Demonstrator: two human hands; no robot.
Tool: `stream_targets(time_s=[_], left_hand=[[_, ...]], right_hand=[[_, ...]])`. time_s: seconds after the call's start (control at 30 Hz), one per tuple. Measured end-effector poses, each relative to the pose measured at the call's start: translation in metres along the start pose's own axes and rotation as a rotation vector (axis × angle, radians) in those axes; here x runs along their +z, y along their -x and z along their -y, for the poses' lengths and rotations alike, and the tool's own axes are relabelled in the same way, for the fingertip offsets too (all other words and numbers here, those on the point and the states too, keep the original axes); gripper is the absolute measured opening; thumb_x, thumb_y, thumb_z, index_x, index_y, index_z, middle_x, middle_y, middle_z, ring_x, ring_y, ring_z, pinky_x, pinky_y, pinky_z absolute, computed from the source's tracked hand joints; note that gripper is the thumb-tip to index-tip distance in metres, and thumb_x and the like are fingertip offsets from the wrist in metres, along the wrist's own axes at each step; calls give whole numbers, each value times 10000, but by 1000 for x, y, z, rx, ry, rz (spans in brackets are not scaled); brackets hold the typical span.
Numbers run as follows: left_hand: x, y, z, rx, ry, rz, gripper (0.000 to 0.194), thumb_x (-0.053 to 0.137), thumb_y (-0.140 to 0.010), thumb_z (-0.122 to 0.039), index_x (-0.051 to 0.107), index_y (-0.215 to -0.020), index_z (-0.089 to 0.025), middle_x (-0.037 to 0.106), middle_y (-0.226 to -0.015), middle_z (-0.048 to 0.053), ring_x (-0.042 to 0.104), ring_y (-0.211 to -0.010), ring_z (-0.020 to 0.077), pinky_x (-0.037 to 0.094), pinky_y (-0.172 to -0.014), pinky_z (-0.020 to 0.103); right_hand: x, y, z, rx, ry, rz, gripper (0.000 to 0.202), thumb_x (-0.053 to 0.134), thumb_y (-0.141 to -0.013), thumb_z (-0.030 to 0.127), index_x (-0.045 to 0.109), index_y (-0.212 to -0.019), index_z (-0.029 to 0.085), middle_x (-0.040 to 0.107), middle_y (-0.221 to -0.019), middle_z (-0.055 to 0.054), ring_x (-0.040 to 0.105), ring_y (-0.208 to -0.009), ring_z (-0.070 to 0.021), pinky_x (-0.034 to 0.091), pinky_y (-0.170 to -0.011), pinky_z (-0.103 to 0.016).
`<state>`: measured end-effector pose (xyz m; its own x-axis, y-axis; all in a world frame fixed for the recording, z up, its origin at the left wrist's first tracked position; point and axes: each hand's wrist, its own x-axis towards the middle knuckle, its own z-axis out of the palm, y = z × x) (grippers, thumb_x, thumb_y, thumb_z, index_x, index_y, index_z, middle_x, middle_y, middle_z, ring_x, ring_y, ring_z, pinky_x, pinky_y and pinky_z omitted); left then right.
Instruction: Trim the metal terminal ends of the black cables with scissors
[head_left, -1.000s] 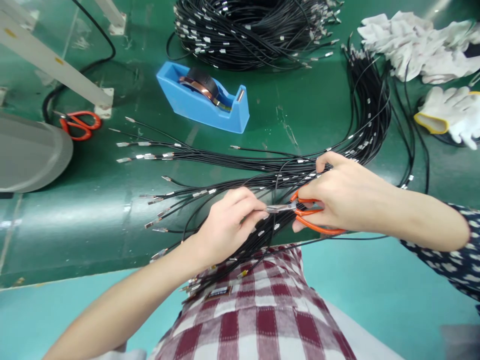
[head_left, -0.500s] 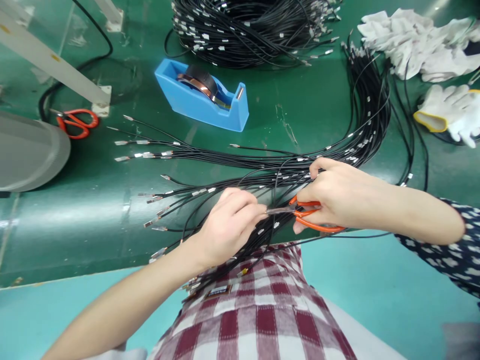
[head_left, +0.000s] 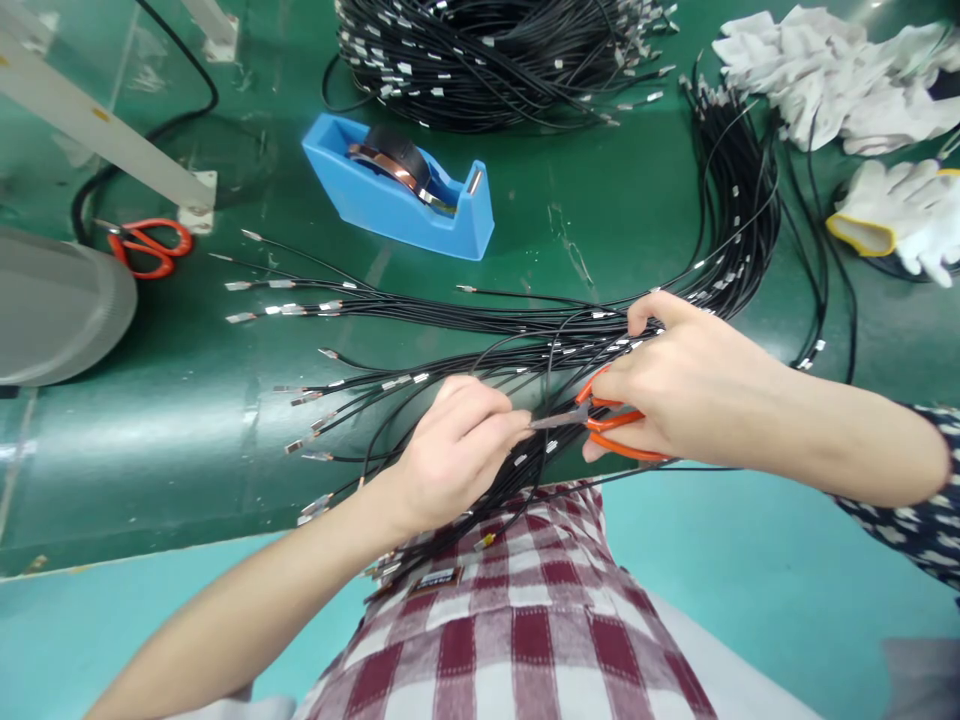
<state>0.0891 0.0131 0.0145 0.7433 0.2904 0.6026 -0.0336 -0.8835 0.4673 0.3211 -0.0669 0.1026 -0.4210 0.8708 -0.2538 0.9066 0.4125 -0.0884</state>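
My right hand (head_left: 667,385) holds orange-handled scissors (head_left: 619,436), their blades pointing left to the fingertips of my left hand (head_left: 469,440). My left thumb and fingers are pinched together at the blade tips; what they grip is too small to make out. Beneath both hands runs a bundle of thin black cables (head_left: 450,318) with silver ends and white labels. Its left ends fan out over the green table, and some hang over the front edge by the checkered apron. On the right the bundle curves away toward the back.
A blue tape dispenser (head_left: 405,195) stands behind the cables, with a large cable coil (head_left: 487,70) beyond it. Other orange scissors (head_left: 154,245) lie left by a grey round container (head_left: 60,305). White gloves (head_left: 900,215) lie at the right.
My right hand has shifted slightly, with its knuckles higher and the scissor handles turned a little. My left hand stays almost where it was, still pinched. The whole view has moved slightly.
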Motion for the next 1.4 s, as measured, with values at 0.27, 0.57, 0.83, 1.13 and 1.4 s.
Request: stream_targets(time_s=[0.27, 0.57, 0.83, 1.13, 1.4], left_hand=[[0, -1, 0, 14, 8, -20, 127, 629, -888, -88, 629, -982, -172, 641, -781, 38, 579, -706, 154, 491, -697, 330], [2, 2, -1, 15, 37, -28, 131, 614, -892, -85, 637, -986, -173, 637, -769, 38, 589, -699, 156, 484, -702, 332], [1, 2, 1, 8, 32, -18, 101, 597, -908, -110, 639, -973, -176, 640, -770, 36, 590, -701, 156, 489, -714, 335], [-1, 2, 1, 59, 15, -39, 144, 581, -896, -68, 638, -981, -171, 643, -757, 35, 586, -685, 151, 487, -695, 337], [-1, 7, 2, 64, 21, -38, 172, 590, -902, -80, 629, -1032, -187, 655, -760, 27, 613, -682, 150, 506, -720, 344]], right_hand=[[-3, -2, 6, 11, 41, 75, 331, 580, -881, 370, 582, -598, 198, 678, -589, 7, 403, -481, -127, 320, -865, -424], [3, -6, 2, -13, -91, 124, 412, 567, -914, 426, 590, -569, 202, 655, -552, -3, 307, -477, -116, 322, -766, -365], [8, -7, -3, -8, -197, 48, 477, 551, -910, 525, 601, -556, 209, 595, -475, 30, 300, -469, -109, 307, -743, -333], [-3, -8, 3, -22, -53, 107, 401, 542, -917, 386, 584, -566, 197, 645, -547, -10, 320, -460, -113, 297, -813, -391], [4, -13, 1, 25, -308, 176, 502, 621, -874, 509, 502, -501, 195, 513, -444, 39, 306, -538, -122, 302, -661, -293]])
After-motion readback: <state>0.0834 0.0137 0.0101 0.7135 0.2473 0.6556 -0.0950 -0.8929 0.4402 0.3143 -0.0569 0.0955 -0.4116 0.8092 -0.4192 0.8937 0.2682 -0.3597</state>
